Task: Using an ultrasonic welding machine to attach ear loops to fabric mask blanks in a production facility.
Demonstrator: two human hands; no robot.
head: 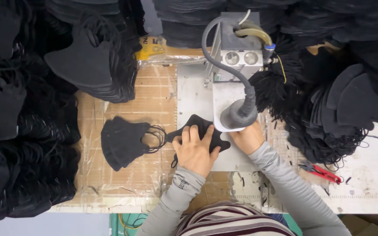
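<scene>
Left hand [194,150] pressed flat on a black face mask [202,131], fingers [189,136] spread and open, pinning it to the grey metal plate [193,96] of the worktop. Right hand [246,137] tucked beneath the round machine head [238,117]; fingers hidden, so grip cannot be told. Mask located on the plate, one edge just beside the head. Judged light, thin, soft and limp: prone to fold, bunch or slide if lifted by one corner. Best held flat by the palm, or pinched at the body edge, clear of the loose ear loops. A finished stack of masks [121,142] to the left on the taped cardboard; red-handled snips [322,171] well apart on the right.
</scene>
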